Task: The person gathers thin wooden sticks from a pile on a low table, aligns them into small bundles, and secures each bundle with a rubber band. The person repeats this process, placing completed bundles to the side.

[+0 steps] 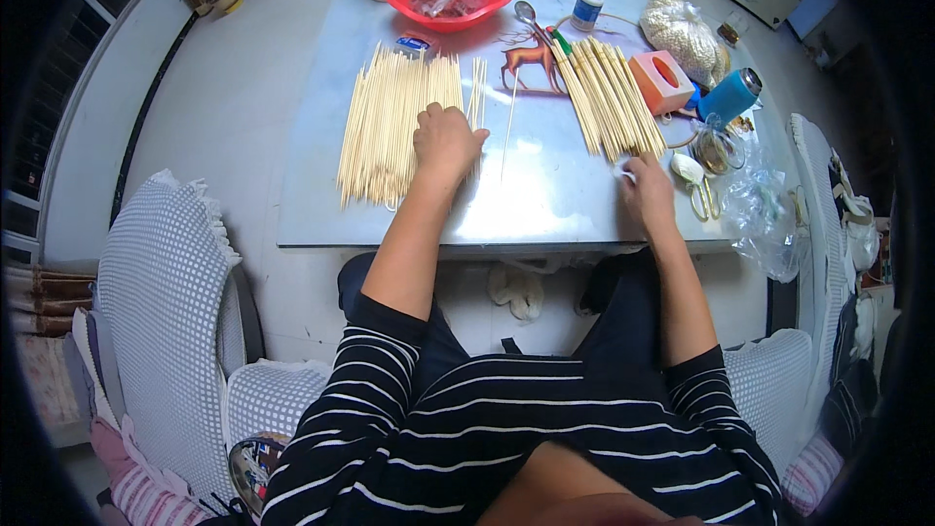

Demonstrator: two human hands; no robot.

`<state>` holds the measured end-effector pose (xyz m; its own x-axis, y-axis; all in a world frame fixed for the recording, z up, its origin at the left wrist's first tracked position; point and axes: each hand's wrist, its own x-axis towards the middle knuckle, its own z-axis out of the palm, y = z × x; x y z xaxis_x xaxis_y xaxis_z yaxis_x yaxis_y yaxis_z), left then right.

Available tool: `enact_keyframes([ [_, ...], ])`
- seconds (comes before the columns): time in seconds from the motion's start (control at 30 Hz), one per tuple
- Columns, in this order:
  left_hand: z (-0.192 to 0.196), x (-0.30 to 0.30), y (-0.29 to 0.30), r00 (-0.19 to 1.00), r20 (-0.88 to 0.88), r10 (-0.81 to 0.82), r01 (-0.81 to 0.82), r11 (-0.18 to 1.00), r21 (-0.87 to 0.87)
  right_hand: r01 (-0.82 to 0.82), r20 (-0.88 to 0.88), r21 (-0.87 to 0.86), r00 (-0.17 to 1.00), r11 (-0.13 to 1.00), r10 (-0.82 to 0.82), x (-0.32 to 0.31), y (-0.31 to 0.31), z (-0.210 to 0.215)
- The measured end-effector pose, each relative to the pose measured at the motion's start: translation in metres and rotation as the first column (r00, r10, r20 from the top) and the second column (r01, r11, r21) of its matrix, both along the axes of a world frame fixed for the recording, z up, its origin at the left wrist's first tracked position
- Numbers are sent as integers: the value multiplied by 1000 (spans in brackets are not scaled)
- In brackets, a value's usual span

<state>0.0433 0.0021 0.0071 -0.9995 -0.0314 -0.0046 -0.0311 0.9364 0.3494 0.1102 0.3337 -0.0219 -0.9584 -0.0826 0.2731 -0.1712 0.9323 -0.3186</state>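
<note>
My left hand [446, 141] rests knuckles-up on the right side of a wide spread of thin bamboo skewers [390, 122] on the glossy table [545, 205], fingers curled over some of them. One single skewer [508, 127] lies apart just to the right of that hand. My right hand [645, 190] sits near the front right of the table, pinching a small white piece, at the near end of a second bundle of thicker pale sticks [609, 97].
A red bowl [450, 2] with a plastic bag stands at the back, with a spoon [529, 15], white bottle [587, 5], orange tissue box [660, 81], blue can [730, 94], bag of grains [682, 34], scissors [699, 197] and clear bags [760, 209]. Checked cushioned chairs [166, 273] flank me.
</note>
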Motion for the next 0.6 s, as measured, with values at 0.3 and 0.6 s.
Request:
enact_keyframes([
  [0.3,-7,-6,13,994,-85,63,-64,998,-9,-166,214,-429,936,888,279,-56,-88,2],
  [0.6,-9,-12,40,994,-109,19,-31,993,-110,-25,172,-647,969,762,178,-71,-69,-12],
])
